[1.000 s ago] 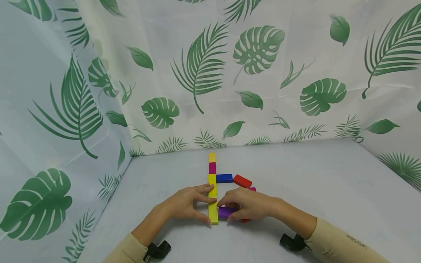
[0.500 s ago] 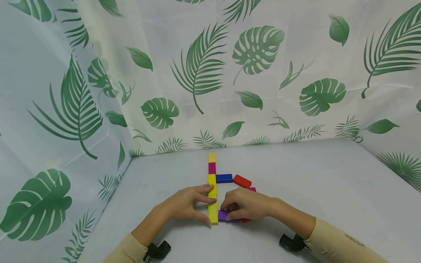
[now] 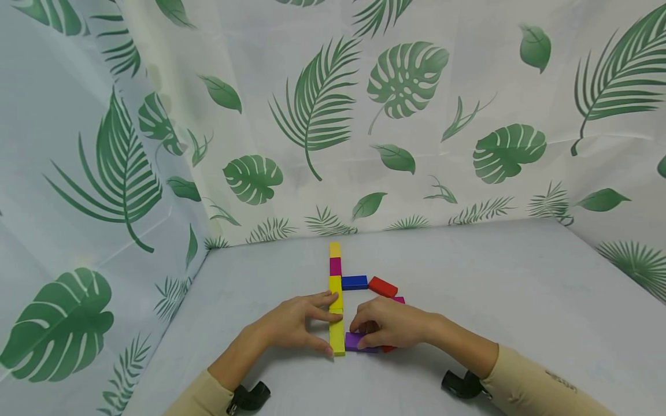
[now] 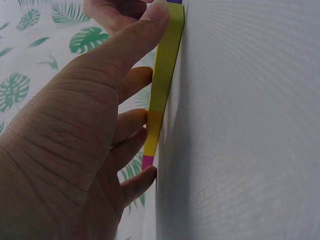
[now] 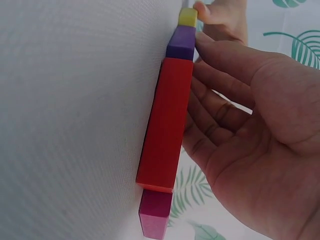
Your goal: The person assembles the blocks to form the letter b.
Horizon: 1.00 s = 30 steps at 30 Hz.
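On the tabletop a straight line of blocks runs away from me: a near yellow block [image 3: 337, 338], a second yellow block [image 3: 335, 283], a magenta block [image 3: 335, 266] and a far yellow block [image 3: 335, 249]. My left hand [image 3: 293, 319] rests along the line's left side, its fingers spread and touching the yellow blocks, thumb at the near end. My right hand [image 3: 398, 322] pinches a purple block [image 3: 354, 341] beside the near yellow block, a thin gap between them. In the right wrist view, a red block [image 5: 167, 125] adjoins the purple one, then another magenta block [image 5: 155, 215].
A blue block [image 3: 355, 282] extends rightward from the line, with a slanted red block [image 3: 383, 286] beyond its end. A patterned leaf backdrop [image 3: 333, 115] rises behind the grey-white table [image 3: 468, 271]. Black wrist devices [image 3: 252, 397] sit under both forearms.
The purple block has shifted slightly toward me, and the right fingers have drawn back from the yellow line. Over the last half second almost nothing moves; the left hand stays in place.
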Each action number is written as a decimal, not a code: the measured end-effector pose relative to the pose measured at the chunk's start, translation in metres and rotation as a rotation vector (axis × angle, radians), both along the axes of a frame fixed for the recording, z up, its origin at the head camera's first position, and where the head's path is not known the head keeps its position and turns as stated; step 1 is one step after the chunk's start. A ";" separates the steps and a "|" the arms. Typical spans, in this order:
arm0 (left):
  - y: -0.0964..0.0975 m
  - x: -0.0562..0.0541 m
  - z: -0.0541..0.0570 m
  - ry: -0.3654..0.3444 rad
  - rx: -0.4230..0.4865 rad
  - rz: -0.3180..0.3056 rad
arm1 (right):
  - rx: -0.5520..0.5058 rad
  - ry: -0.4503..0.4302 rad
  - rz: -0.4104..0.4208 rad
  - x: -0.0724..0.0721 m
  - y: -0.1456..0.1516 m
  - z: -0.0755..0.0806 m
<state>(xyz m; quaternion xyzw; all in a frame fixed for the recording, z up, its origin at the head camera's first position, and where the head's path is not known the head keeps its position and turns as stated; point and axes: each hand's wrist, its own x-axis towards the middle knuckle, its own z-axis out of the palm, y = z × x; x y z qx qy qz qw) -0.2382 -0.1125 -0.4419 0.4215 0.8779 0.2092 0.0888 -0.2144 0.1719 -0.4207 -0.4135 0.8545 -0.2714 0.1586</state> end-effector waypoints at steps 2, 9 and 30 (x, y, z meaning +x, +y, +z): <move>0.000 0.000 0.000 0.001 0.002 0.000 | 0.000 -0.002 -0.002 0.000 0.000 0.000; 0.000 0.000 0.000 0.010 0.007 -0.010 | 0.002 -0.012 -0.013 0.000 -0.001 -0.001; 0.000 -0.001 -0.003 0.018 0.000 -0.002 | -0.095 0.131 -0.098 -0.011 0.022 0.016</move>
